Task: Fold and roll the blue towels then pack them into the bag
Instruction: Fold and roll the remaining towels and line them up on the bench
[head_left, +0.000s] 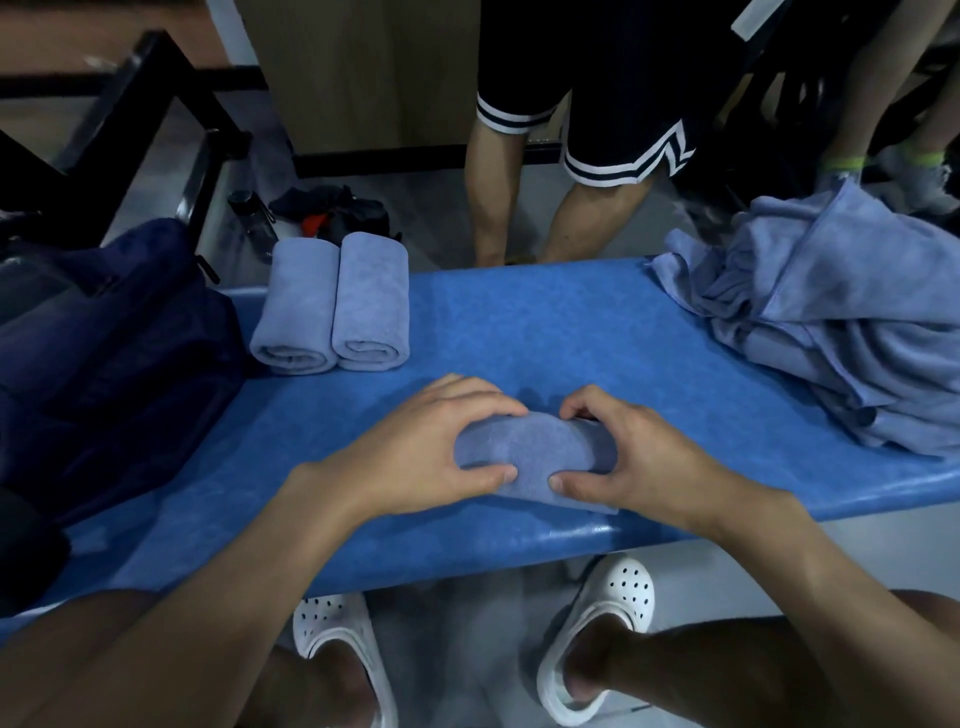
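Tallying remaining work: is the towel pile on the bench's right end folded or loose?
Loose. The towel pile lies crumpled, with creases and hemmed edges running every way; none of it is rolled.

A faintly mottled bright blue worktop (545, 322) carries cloth that is all pale lavender-blue, namely rolled towels (332, 306) at ten o'clock, a towel roll (530, 447) at centre and a heap (831, 322) at two, beside a dark navy bag (114, 338) at nine and white-striped black shorts (613, 104) at twelve.

hands: we see left hand (426, 460) and right hand (631, 460) bare | arms: forearms (270, 566) bare | feet: we wear left clog (324, 623) and right clog (618, 592), white, with round holes
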